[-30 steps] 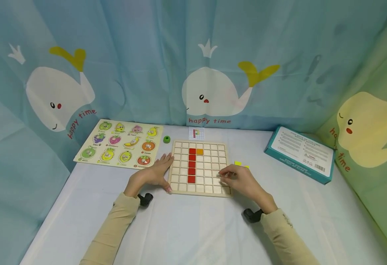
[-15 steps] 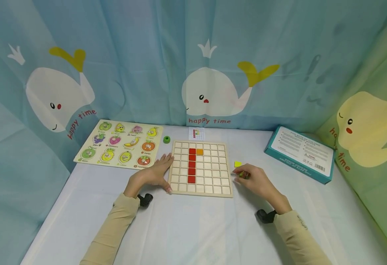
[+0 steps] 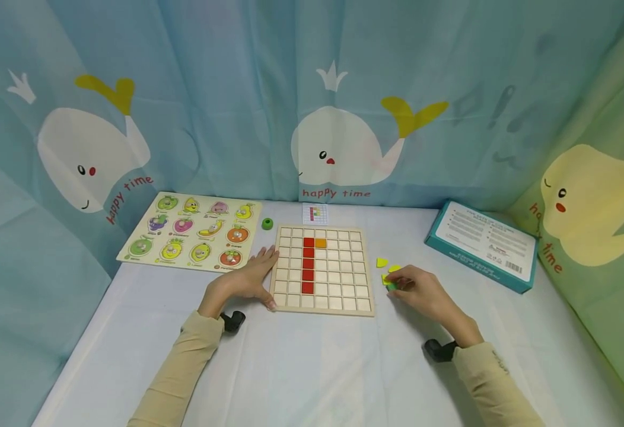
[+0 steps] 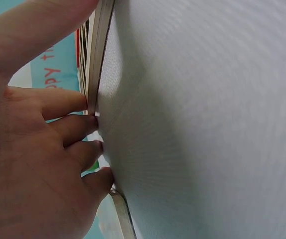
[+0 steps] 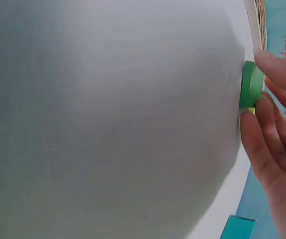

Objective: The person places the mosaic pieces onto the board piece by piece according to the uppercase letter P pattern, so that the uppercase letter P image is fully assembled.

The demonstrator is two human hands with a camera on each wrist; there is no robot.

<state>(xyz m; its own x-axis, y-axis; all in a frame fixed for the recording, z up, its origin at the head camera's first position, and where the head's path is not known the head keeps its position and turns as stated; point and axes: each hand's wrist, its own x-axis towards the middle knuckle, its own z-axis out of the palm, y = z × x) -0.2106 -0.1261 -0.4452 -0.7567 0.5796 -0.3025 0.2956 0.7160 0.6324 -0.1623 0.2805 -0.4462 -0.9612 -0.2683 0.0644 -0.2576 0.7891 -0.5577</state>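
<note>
A wooden grid board (image 3: 344, 299) lies flat, with a column of red square tiles (image 3: 308, 263) and one orange tile (image 3: 320, 243) in its cells. My left hand (image 3: 242, 281) spreads along the board's left side, thumb at the near corner; in the left wrist view its fingertips meet the frame's edge. Right of the board, my right hand (image 3: 424, 290) pinches a small green block (image 5: 251, 84) between thumb and fingers, low over the cloth. Yellow pieces (image 3: 381, 262) lie just beyond its fingertips, some partly covered.
A small pattern card (image 3: 315, 214) lies behind the board. To its left are a green round piece with a hole (image 3: 267, 223) and a fruit puzzle board (image 3: 152, 231). A teal and white box (image 3: 480, 246) lies at the back right, before hanging curtains.
My right hand has moved right, from over the board's right side to the yellow and green pieces beside it. More yellow pieces show now. My left hand keeps its place.
</note>
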